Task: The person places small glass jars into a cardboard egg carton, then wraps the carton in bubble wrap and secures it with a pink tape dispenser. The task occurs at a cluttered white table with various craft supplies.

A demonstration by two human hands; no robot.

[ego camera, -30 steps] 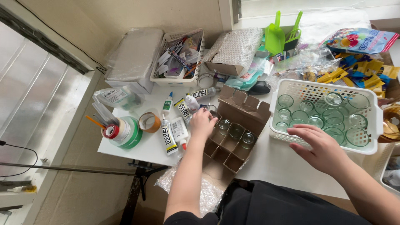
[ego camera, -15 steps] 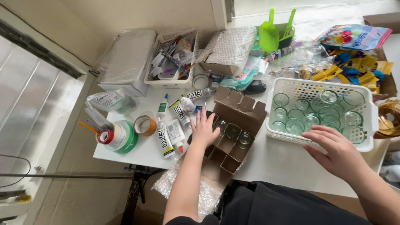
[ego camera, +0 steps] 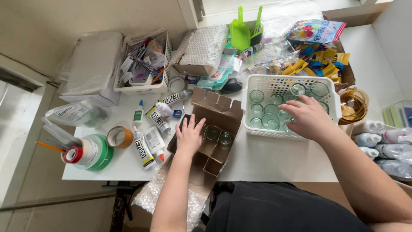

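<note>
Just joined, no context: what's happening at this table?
A person sits at a cluttered white table. Their left hand rests flat on a divided cardboard box that holds small glass jars. Their right hand reaches into a white plastic basket of more clear jars. Glue tubes and tape rolls lie alongside.

My feed shows two bare forearms, no sleeves in frame. Left hand [ego camera: 189,136] and right hand [ego camera: 310,118]: no gloves, no rings, no watch or bracelet that I can make out. Nails short and unpainted as far as I can tell. Below the arms there's dark clothing [ego camera: 279,208], black or near-black, plain fabric with a few soft creases. No print or marking visible on it.
</note>
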